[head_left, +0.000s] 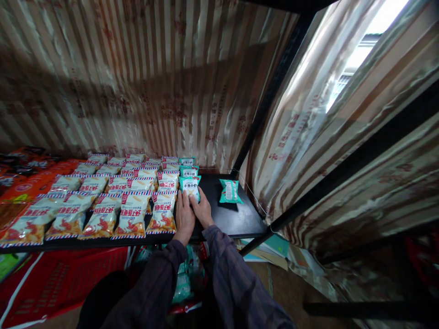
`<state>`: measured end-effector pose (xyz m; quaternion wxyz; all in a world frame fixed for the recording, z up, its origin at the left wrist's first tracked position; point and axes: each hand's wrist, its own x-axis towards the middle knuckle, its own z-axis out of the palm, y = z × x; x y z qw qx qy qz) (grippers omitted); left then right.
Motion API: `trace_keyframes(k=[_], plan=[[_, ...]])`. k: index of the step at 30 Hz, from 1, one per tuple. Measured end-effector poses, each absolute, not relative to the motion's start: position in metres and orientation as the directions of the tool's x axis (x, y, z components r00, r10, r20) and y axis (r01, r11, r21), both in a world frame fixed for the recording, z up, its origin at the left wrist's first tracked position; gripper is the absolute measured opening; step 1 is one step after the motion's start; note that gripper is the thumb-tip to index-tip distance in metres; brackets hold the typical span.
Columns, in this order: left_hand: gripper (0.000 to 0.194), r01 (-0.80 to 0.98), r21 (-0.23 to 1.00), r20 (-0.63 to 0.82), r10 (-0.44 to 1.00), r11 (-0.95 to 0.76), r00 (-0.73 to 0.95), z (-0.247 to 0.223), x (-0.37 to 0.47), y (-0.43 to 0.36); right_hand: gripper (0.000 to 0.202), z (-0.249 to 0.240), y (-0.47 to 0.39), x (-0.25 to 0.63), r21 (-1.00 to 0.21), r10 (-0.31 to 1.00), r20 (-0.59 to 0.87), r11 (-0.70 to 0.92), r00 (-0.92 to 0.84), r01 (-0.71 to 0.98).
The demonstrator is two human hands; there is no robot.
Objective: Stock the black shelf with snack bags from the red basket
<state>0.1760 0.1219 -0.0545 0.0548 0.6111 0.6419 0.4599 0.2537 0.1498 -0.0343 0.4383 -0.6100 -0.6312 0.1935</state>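
On the dark shelf, a small teal-and-white snack bag (190, 184) stands in front of two similar teal bags (189, 171) in one column. My left hand (185, 214) is closed on its lower left side. From the right, my right hand (203, 209) grips the same bag, with the fingers partly hidden. A lone teal snack bag (230, 191) lies to the right, apart from my hands. Just left of my left hand, white snack bags with red-and-blue striped edges (162, 211) stand in several rows.
Orange and black packets (25, 183) fill the shelf's left end. The black shelf (222, 224) has a dark upright post (255, 123) at its back right corner. Striped sheeting (154, 91) hangs behind. Below are a red sack (72, 274) and more teal bags (181, 288).
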Motion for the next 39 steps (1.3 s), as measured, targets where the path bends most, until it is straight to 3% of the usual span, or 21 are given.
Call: trace_keyframes(k=[16,20,24,27,31,39], plan=[[0.045,0.844,0.502,0.604,0.776,-0.191,-0.184,-0.036,0.177,0.106,0.049,-0.045,0.131,0.272,-0.713,0.87,0.462,0.25,0.171,0.656],[0.051,0.871,0.385,0.65,0.759,-0.305,-0.021,-0.031,0.178,0.097,0.045,-0.036,0.132,0.294,-0.585,0.789,0.586,0.255,0.184,0.77],[0.054,0.849,0.331,0.673,0.734,-0.411,0.093,-0.032,0.18,0.089,0.043,-0.019,0.14,0.324,-0.36,0.779,0.613,0.123,0.135,0.925],[0.052,0.827,0.358,0.654,0.748,-0.434,0.109,-0.037,0.182,0.082,0.047,-0.012,0.145,0.341,-0.238,0.835,0.531,-0.017,0.144,0.971],[0.049,0.798,0.443,0.608,0.791,-0.408,0.067,-0.046,0.183,0.074,0.05,-0.014,0.142,0.351,-0.177,0.895,0.389,-0.158,0.216,0.972],[0.045,0.678,0.602,0.577,0.816,-0.421,-0.005,-0.059,0.185,0.056,0.04,-0.003,0.108,0.342,-0.165,0.916,0.324,-0.19,0.235,0.968]])
